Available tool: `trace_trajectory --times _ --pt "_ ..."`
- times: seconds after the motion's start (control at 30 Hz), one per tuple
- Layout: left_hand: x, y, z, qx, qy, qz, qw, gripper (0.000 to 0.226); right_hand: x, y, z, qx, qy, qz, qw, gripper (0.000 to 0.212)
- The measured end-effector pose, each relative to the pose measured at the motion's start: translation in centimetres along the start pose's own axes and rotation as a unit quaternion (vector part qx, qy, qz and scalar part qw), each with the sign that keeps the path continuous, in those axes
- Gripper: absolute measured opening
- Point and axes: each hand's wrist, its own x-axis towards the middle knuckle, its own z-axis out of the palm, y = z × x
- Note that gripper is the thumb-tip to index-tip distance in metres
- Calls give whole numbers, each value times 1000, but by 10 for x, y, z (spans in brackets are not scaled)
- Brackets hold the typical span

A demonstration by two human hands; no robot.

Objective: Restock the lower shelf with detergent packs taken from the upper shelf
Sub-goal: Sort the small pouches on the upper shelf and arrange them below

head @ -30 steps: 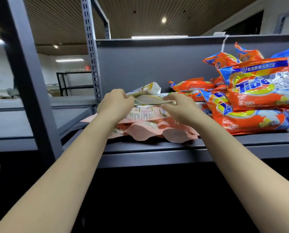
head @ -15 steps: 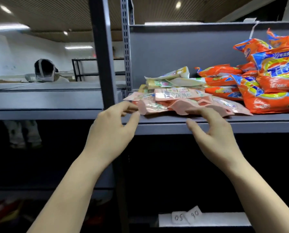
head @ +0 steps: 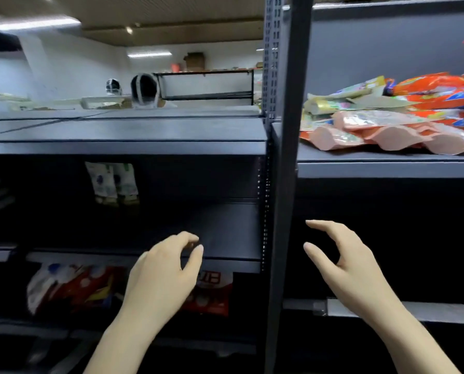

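Upper shelf (head: 387, 157), right bay: pink pouches (head: 382, 133) heaped at the front edge, yellow-green pouches (head: 341, 99) on top, orange detergent packs (head: 435, 94) stacked behind and to the right.

Grey upright post (head: 287, 157): stands between the two bays.

Left hand (head: 163, 276): below the upper shelf, in front of the left bay's lower shelf (head: 225, 233) — fingers loosely curled, holding nothing.

Right hand (head: 344, 268): right of the post, before a dark opening — fingers spread and slightly bent, empty.

Below the left shelf: red-and-white bags (head: 71, 287).
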Motion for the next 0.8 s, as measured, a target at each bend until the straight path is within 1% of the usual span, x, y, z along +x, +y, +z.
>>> trace_trajectory --times 0.1,0.17,0.33,0.6,0.8 --pt "-11 -36 -10 44 -47 -26 998 27 -8 -12 30 -15 -36 3 999 41" --pt "-15 -58 -17 61 -65 -40 995 28 -10 -21 49 -26 -73 5 997 42" --pt "-15 -102 -32 82 -66 -69 992 29 -3 -43 92 -50 -168 -6 985 40" --pt "3 -169 -48 97 -54 -100 989 27 31 -72 161 -85 -242 -15 966 36" --pt "38 -227 -51 114 -58 -124 984 27 64 -91 216 -88 -268 -25 959 37"
